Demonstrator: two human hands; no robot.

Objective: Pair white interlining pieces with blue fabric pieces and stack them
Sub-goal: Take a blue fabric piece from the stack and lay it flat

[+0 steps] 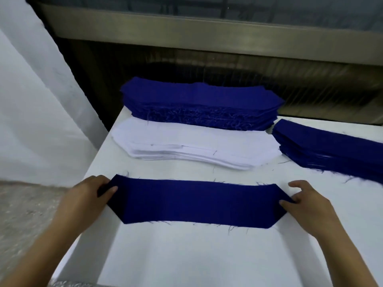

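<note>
Left hand and right hand each pinch a pointed end of the long blue fabric strip between them — best kept gently taut and flat.

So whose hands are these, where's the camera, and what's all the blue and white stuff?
There is no machine here, just a person working. The camera sits on their head and looks down, so you see their own left hand and right hand. Each holds one end of a single blue fabric piece, which lies flat on the white table. Behind it lies a stack of white interlining pieces, and behind that a tall stack of blue pieces. Another blue stack sits at the right.
</note>
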